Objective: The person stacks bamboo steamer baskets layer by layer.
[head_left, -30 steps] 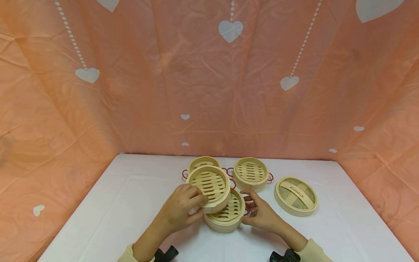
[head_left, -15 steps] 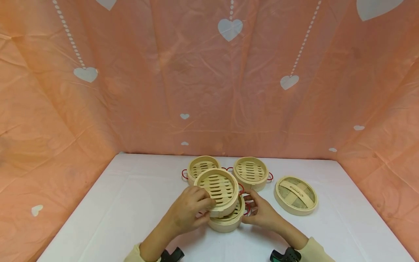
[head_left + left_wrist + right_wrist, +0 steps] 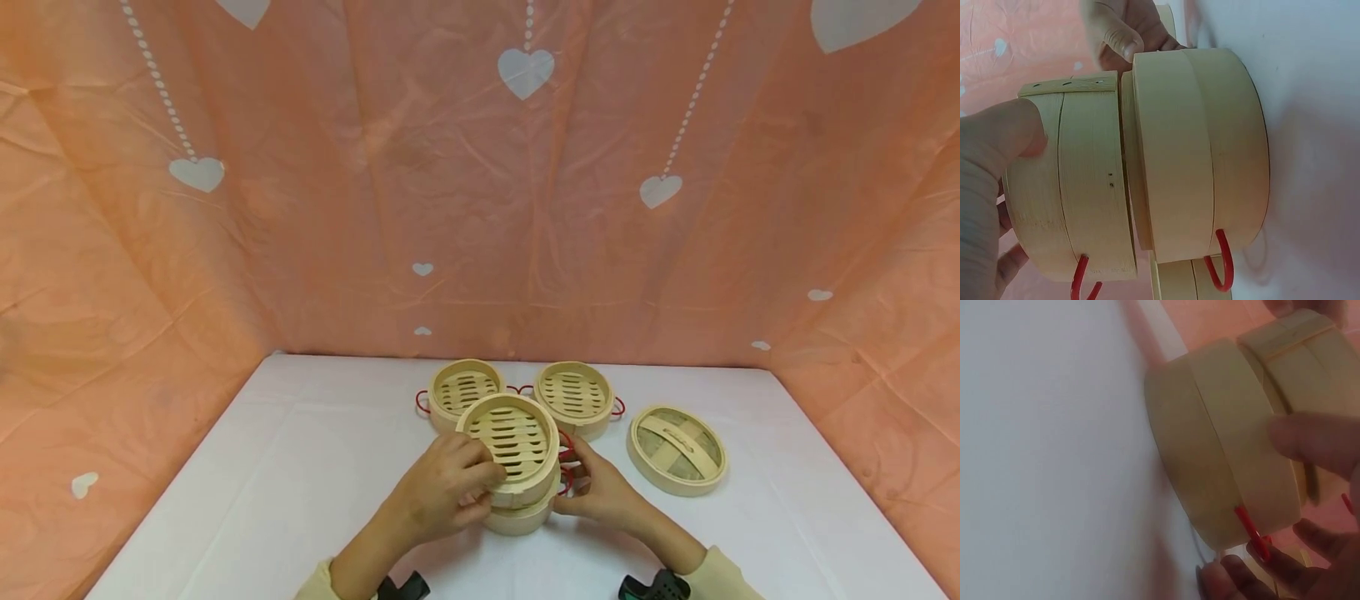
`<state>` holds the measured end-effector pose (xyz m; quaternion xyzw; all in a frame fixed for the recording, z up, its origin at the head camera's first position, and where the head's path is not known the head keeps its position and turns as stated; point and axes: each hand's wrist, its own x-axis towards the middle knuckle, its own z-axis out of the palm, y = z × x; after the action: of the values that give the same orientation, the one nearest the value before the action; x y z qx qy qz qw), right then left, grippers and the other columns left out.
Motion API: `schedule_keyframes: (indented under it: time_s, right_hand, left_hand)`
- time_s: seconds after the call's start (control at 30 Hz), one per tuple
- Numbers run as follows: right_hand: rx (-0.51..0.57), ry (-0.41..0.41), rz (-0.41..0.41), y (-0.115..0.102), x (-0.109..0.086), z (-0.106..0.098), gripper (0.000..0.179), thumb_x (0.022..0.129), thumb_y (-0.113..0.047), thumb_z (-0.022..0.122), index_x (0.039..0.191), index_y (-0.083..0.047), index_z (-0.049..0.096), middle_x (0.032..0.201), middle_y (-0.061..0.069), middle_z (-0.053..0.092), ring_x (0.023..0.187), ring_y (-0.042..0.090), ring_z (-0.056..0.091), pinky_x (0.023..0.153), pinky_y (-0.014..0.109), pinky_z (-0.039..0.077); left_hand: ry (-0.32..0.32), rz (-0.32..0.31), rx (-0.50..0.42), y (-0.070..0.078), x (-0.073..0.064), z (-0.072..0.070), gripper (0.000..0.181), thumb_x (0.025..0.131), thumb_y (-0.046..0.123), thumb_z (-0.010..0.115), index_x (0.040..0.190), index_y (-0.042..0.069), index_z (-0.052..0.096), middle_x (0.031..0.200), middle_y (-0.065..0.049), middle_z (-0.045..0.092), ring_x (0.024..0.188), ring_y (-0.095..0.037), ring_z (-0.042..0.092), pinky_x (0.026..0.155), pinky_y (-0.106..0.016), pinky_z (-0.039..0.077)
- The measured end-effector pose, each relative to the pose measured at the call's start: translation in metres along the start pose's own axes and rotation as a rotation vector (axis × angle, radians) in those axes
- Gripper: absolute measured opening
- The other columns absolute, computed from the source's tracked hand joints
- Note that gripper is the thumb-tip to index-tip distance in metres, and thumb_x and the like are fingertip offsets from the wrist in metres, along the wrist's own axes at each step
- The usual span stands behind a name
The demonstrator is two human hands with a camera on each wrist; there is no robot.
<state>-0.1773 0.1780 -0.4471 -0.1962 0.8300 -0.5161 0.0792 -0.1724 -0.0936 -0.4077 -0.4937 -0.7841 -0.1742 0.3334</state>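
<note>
My left hand (image 3: pixel 453 483) grips the near left side of a round bamboo steamer basket (image 3: pixel 510 437) with a slatted floor and red handles. That basket is over a second, lower steamer basket (image 3: pixel 517 522) on the table. In the left wrist view the upper basket (image 3: pixel 1088 181) tilts slightly against the lower basket (image 3: pixel 1179 156), whose inner rim shows in the narrow gap. My right hand (image 3: pixel 600 492) holds the lower basket's right side, thumb (image 3: pixel 1310 440) in front and fingers by the red handle (image 3: pixel 1252 531). The upper basket hides the lower one's floor.
Two more steamer baskets stand behind, one at left (image 3: pixel 467 387) and one at right (image 3: pixel 575 396). A woven bamboo lid (image 3: pixel 678 450) with a strap handle lies to the right on the white table (image 3: pixel 300 442). An orange curtain (image 3: pixel 480 200) encloses the back and sides.
My left hand has carried the upper basket right and toward me, down over the lower basket. The back left basket is more exposed. My right hand has stayed in place.
</note>
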Motion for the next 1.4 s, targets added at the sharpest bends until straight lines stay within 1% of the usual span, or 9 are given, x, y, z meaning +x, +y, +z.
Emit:
schedule_keyframes:
  time_s: [0.2,0.43,0.57,0.7,0.87,1.07,1.23,1.4]
  right_hand:
    - [0.029,-0.006,0.006,-0.0011,-0.0003,-0.0007,0.087,0.072,-0.015,0.081,0.144,-0.003,0.034,0.122,0.022,0.055,0.099,0.023,0.060,0.071,0.026,0.054]
    - [-0.001,-0.004,0.006,0.0007,-0.0003,-0.0003,0.085,0.071,-0.016,0.082,0.142,-0.005,0.036,0.121,0.021,0.056,0.098,0.019,0.061,0.073,0.026,0.053]
    - [0.007,-0.003,0.015,-0.0013,-0.0005,-0.0009,0.089,0.070,-0.014,0.082,0.144,-0.004,0.034,0.122,0.021,0.056,0.097,0.021,0.060,0.072,0.026,0.053]
    - [-0.014,0.000,0.034,-0.0016,0.0003,-0.0010,0.092,0.068,-0.013,0.081,0.146,-0.004,0.032,0.122,0.021,0.055,0.094,0.019,0.060,0.071,0.027,0.053]
    - [-0.041,-0.002,0.054,-0.0003,0.0003,-0.0009,0.088,0.068,-0.015,0.080,0.143,-0.005,0.035,0.121,0.019,0.056,0.096,0.019,0.060,0.072,0.026,0.053]
    - [-0.048,-0.006,0.046,0.0023,0.0003,0.0001,0.086,0.068,-0.014,0.080,0.142,-0.005,0.037,0.121,0.019,0.057,0.098,0.022,0.060,0.073,0.025,0.053]
    - [-0.022,-0.012,0.038,0.0026,0.0004,-0.0003,0.086,0.069,-0.013,0.081,0.142,-0.006,0.037,0.120,0.019,0.055,0.098,0.020,0.060,0.074,0.026,0.053]
    - [0.020,-0.020,0.022,0.0017,-0.0001,-0.0012,0.085,0.069,-0.011,0.081,0.141,-0.004,0.037,0.119,0.019,0.054,0.098,0.019,0.059,0.073,0.027,0.054]
  left_hand:
    - [-0.008,-0.005,-0.014,0.0015,-0.0002,0.0032,0.030,0.065,0.018,0.074,0.092,0.024,0.064,0.086,0.010,0.057,0.084,-0.010,0.052,0.077,-0.026,0.041]
    - [-0.013,-0.008,-0.005,0.0028,0.0001,0.0047,0.030,0.065,0.019,0.074,0.093,0.024,0.064,0.087,0.010,0.057,0.085,-0.010,0.052,0.078,-0.026,0.041]
    - [-0.010,-0.003,-0.004,0.0043,0.0010,0.0050,0.031,0.064,0.019,0.074,0.093,0.024,0.064,0.087,0.011,0.057,0.085,-0.010,0.052,0.079,-0.026,0.042]
    - [-0.006,-0.003,-0.005,0.0053,0.0018,0.0060,0.031,0.064,0.020,0.074,0.093,0.024,0.064,0.086,0.011,0.057,0.085,-0.010,0.052,0.079,-0.026,0.041]
    - [-0.007,-0.005,-0.014,0.0069,0.0017,0.0080,0.030,0.064,0.020,0.074,0.092,0.024,0.064,0.086,0.011,0.055,0.085,-0.009,0.052,0.080,-0.026,0.041]
    - [-0.010,-0.017,-0.008,0.0073,0.0002,0.0089,0.031,0.063,0.021,0.074,0.092,0.025,0.064,0.084,0.012,0.054,0.083,-0.009,0.051,0.079,-0.025,0.040]
    - [-0.014,-0.019,0.002,0.0066,-0.0011,0.0092,0.031,0.063,0.021,0.073,0.092,0.025,0.064,0.084,0.011,0.054,0.084,-0.010,0.051,0.080,-0.026,0.040]
    - [-0.012,-0.018,0.010,0.0060,-0.0020,0.0084,0.029,0.064,0.020,0.073,0.091,0.026,0.064,0.083,0.011,0.054,0.083,-0.010,0.051,0.079,-0.026,0.040]
